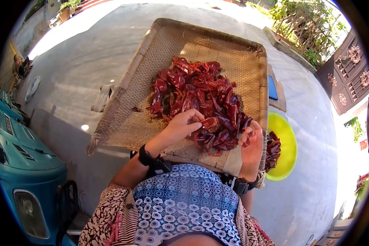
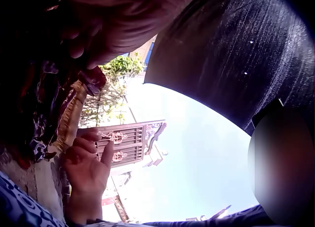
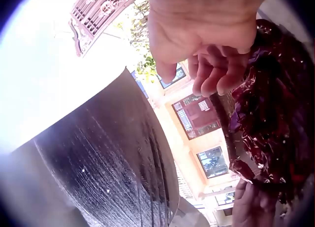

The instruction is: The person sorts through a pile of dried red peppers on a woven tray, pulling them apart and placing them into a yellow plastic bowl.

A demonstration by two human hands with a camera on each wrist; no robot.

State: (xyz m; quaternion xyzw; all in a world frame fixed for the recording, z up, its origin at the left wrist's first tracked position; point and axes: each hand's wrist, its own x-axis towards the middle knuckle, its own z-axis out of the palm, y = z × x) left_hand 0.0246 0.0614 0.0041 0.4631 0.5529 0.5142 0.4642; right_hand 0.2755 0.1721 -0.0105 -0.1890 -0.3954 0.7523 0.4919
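Dried red peppers lie heaped (image 1: 188,88) on a woven tray (image 1: 135,82). Between thumb and fingers, the left hand (image 1: 178,129) pinches a red pepper (image 1: 209,123) above the pile's near edge. At the pile's right side is the right hand (image 1: 251,143), its fingers loosely bent beside a dark pepper (image 1: 244,124). The right wrist view has the right hand (image 3: 206,35) with thumb apart and no pepper visible in its fingers. In the left wrist view, the left hand (image 2: 123,25) is dark and its fingertips are unclear; the right hand (image 2: 87,170) appears lower down.
Right of the tray, a yellow-green basin (image 1: 289,147) stands beside more dark peppers (image 1: 272,151). A blue flat object (image 1: 272,87) lies on a board behind it. A teal vehicle (image 1: 24,164) is at the left, with a cloth (image 1: 103,98) near the tray's left edge.
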